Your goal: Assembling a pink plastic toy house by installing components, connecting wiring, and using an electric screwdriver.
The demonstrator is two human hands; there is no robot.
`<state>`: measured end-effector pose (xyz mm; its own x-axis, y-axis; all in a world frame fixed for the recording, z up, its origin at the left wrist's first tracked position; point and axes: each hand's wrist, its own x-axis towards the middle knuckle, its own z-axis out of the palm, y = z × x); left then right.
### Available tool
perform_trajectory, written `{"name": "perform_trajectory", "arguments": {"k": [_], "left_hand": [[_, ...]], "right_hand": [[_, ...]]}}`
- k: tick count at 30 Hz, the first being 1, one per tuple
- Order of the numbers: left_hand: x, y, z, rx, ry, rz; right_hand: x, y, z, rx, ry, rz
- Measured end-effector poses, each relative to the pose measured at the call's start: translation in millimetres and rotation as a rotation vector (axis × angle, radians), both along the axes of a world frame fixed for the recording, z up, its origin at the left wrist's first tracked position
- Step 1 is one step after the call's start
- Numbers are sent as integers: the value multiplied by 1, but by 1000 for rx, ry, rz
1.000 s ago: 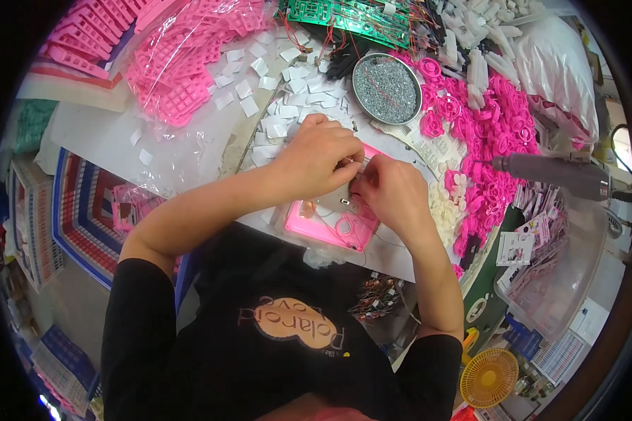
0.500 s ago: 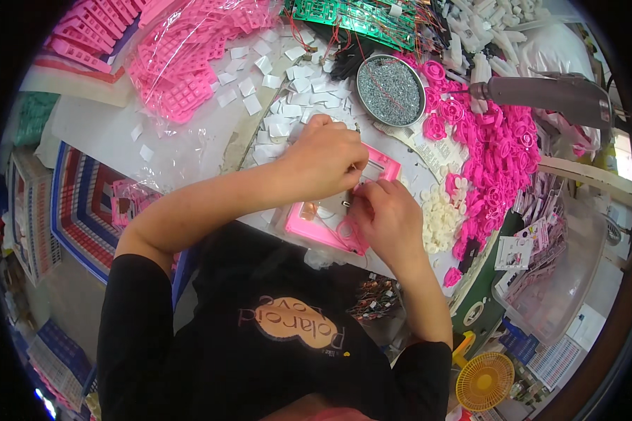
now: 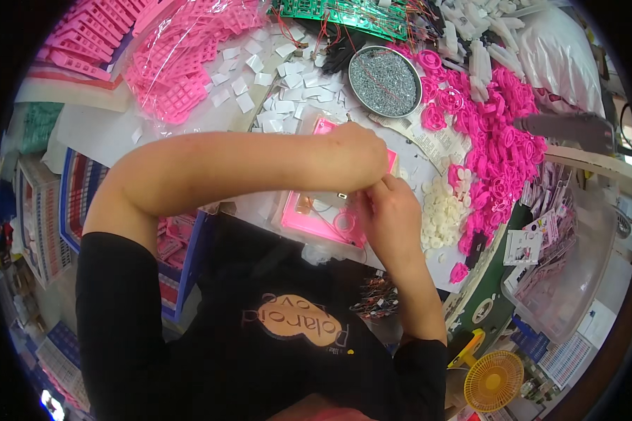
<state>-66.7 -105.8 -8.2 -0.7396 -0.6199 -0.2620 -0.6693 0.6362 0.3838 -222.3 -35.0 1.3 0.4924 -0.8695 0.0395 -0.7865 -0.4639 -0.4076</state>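
A pink rectangular frame (image 3: 314,219) lies flat on the white table in front of me, with a small wire loop and a tiny part inside it. My left forearm crosses the picture from the left, and my left hand (image 3: 358,151) is curled down over the frame's right edge. My right hand (image 3: 390,210) comes up from below. Its thumb and fingers are pinched together right against the left hand's fingertips. What sits between the fingertips is hidden.
A round metal dish of screws (image 3: 385,81) stands just beyond the hands. To the right lie a heap of pink rings (image 3: 498,154), white round buttons (image 3: 442,210) and a grey power screwdriver (image 3: 569,130). White squares (image 3: 281,105), bagged pink keypads (image 3: 182,63) and green circuit boards (image 3: 344,12) fill the back.
My left arm has swung across and now lies lower and flatter over the table. Both hands have shifted to the frame's right edge. The view has tilted, and the screwdriver hangs elsewhere on the right.
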Motion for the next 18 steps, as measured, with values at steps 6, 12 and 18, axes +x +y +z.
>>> {"name": "perform_trajectory", "arguments": {"k": [6,12,18], "left_hand": [[10,-22,7,33,-12,63],[15,-31,2,65,-69,-25],[28,-19,-9,-73,85,-86]], "right_hand": [[-1,-18,2,-56,47,81],[-3,-23,-25,-177,-283,-3],[-4,-29,-22,-70,-236,27]]}}
